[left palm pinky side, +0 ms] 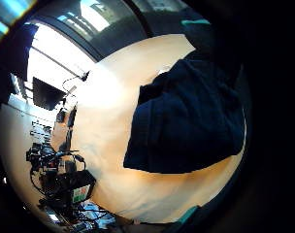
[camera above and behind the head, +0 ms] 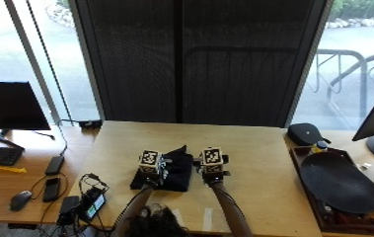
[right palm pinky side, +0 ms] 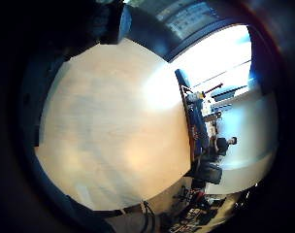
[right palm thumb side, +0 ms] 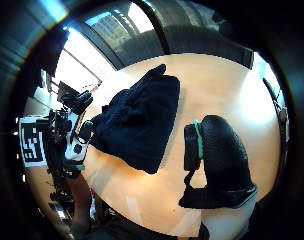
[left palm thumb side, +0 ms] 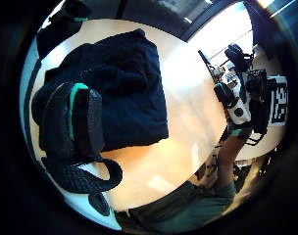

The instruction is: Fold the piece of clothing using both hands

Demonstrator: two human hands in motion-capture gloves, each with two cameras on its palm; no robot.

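Note:
A dark navy piece of clothing [camera above and behind the head: 177, 174] lies folded into a compact bundle on the light wooden table [camera above and behind the head: 259, 148]. My left hand [camera above and behind the head: 151, 172] hovers at its left edge, and my right hand [camera above and behind the head: 212, 173] sits just off its right edge. In the left palm views the clothing [left palm thumb side: 124, 88] [left palm pinky side: 186, 121] lies flat on the table, apart from the palm, beside my left hand's relaxed fingers [left palm thumb side: 73, 122]. From the right thumb side palm, the clothing [right palm thumb side: 137, 120] lies beside the right fingers [right palm thumb side: 217, 155], which hold nothing. The right little finger side view shows only bare table [right palm pinky side: 113, 131].
A device with cables [camera above and behind the head: 89, 202] sits at the table's left front corner. A monitor [camera above and behind the head: 6, 106], mouse [camera above and behind the head: 20, 199] and phone [camera above and behind the head: 52, 187] are on the desk to the left. On the right are a black pouch [camera above and behind the head: 305, 133] and a tray with a dark oval dish [camera above and behind the head: 337, 182].

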